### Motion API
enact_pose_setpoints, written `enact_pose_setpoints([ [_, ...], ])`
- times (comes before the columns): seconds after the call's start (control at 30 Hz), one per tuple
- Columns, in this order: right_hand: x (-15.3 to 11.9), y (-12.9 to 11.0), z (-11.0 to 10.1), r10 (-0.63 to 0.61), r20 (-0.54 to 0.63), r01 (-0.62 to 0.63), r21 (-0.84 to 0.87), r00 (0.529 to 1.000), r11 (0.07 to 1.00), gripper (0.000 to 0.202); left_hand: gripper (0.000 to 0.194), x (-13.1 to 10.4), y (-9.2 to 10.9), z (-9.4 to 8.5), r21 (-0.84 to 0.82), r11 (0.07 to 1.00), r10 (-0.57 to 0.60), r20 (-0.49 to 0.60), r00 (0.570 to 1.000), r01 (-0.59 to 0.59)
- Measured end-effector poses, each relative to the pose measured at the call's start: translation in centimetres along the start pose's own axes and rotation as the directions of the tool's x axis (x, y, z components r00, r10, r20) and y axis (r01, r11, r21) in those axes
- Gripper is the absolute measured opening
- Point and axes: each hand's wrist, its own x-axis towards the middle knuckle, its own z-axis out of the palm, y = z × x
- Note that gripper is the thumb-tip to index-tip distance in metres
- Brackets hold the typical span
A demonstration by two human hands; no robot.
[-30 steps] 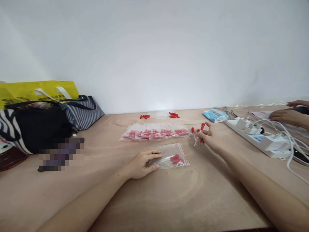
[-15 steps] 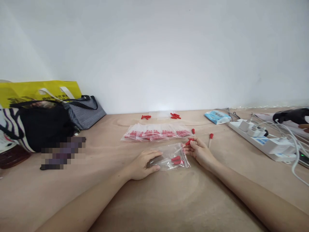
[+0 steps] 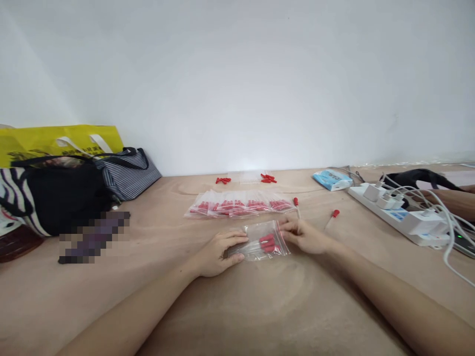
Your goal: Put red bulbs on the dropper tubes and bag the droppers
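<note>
Red-capped droppers going into a little clear zip bag, middle of the frame.

Left hand [image 3: 217,251] pressed flat on the bag's [image 3: 264,242] closed end, fingers spread, nothing pinched. Right hand [image 3: 302,235] at the bag's mouth with fingertips closed on the edge, maybe feeding a dropper in, hard to tell. Several red caps already inside. Row of filled bags [image 3: 239,203] lined up just behind, so plenty done. Left over: two loose droppers [image 3: 296,203] right of centre, more red caps [image 3: 267,177] by the wall. Power strip [image 3: 401,213] far right, handbags [image 3: 74,185] far left.
</note>
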Motion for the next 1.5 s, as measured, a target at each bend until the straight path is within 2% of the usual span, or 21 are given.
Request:
enact_pose_setpoints([
  [0.03,0.3,0.5,-1.2,0.008,-0.034,-0.014,-0.174,0.999,0.985,0.014,0.039,0.0,0.0,0.0,0.003,1.0,-0.009,0.007,1.0,0.009],
  [0.1,0.9,2.1,-3.9,0.072,-0.221,-0.136,-0.289,0.973,0.948,0.021,0.039,0.0,0.0,0.0,0.008,1.0,-0.023,0.02,1.0,0.023],
  [0.17,1.3,4.0,-6.6,0.179,-0.493,-0.441,-0.487,0.851,0.754,0.027,0.04,0.0,0.0,0.0,0.013,0.999,-0.038,0.027,0.999,0.037],
  [0.2,1.4,4.9,-7.7,0.224,-0.559,-0.553,-0.531,0.798,0.643,0.034,0.04,0.0,0.0,0.0,0.014,0.999,-0.043,0.028,0.999,0.042],
  [0.27,1.4,6.5,-9.3,0.292,-0.607,-0.66,-0.568,0.739,0.491,0.047,0.04,0.1,0.1,0.0,0.012,0.999,-0.043,0.028,0.999,0.043],
  [0.37,1.5,7.9,-10.4,0.375,-0.601,-0.707,-0.571,0.706,0.417,0.042,0.038,0.0,0.1,-0.1,0.0,0.999,-0.032,0.027,0.999,0.032],
  [0.47,1.5,8.1,-10.9,0.416,-0.563,-0.699,-0.542,0.714,0.467,0.024,0.037,0.0,0.0,-0.1,-0.002,0.999,-0.033,0.026,0.999,0.033],
  [0.57,1.5,7.6,-11.2,0.44,-0.497,-0.661,-0.505,0.748,0.555,0.009,0.038,-0.1,-0.1,0.0,0.009,0.999,-0.038,0.029,0.999,0.038],
  [0.63,1.5,6.7,-10.8,0.43,-0.454,-0.616,-0.439,0.781,0.654,0.008,0.038,-0.1,-0.3,0.0,0.014,0.999,-0.031,0.029,0.999,0.031],
  [0.7,1.5,5.6,-9.6,0.379,-0.424,-0.503,-0.229,0.822,0.834,0.008,0.038,-0.1,-0.3,0.0,0.015,1.0,-0.019,0.027,0.999,0.019],
  [0.73,1.6,4.9,-8.8,0.336,-0.426,-0.394,-0.053,0.84,0.918,0.007,0.038,-0.1,-0.3,0.0,0.015,1.0,-0.017,0.026,1.0,0.017],
  [0.77,1.6,4.3,-7.9,0.3,-0.435,-0.301,0.07,0.849,0.951,0.006,0.039,-0.1,-0.2,0.0,0.018,1.0,-0.019,0.025,0.999,0.019],
  [0.83,1.5,3.2,-6.0,0.243,-0.448,-0.17,0.197,0.86,0.965,0.012,0.041,-0.1,-0.1,0.0,0.027,0.999,-0.035,0.023,0.999,0.034],
  [0.93,1.4,2.5,-4.0,0.203,-0.46,-0.067,0.295,0.864,0.953,0.019,0.044,-0.2,0.1,-0.1,0.039,0.997,-0.064,0.014,0.998,0.064],
  [1.03,1.5,2.7,-2.9,0.232,-0.484,-0.042,0.371,0.844,0.928,0.024,0.045,-0.2,0.1,-0.1,0.035,0.997,-0.076,0.014,0.997,0.076],
  [1.2,1.6,3.0,-1.4,0.317,-0.461,-0.075,0.47,0.829,0.88,0.025,0.046,-0.3,-0.1,0.0,0.027,0.996,-0.086,0.02,0.996,0.086],
  [1.33,1.5,2.9,-1.4,0.314,-0.463,-0.077,0.462,0.829,0.884,0.026,0.047,-0.3,0.3,-0.2,0.03,0.994,-0.107,0.027,0.994,0.106],
  [1.5,1.6,3.6,-3.4,0.311,-0.553,-0.039,0.449,0.773,0.893,0.026,0.046,-0.3,0.5,-0.2,0.032,0.993,-0.116,0.023,0.993,0.115],
])
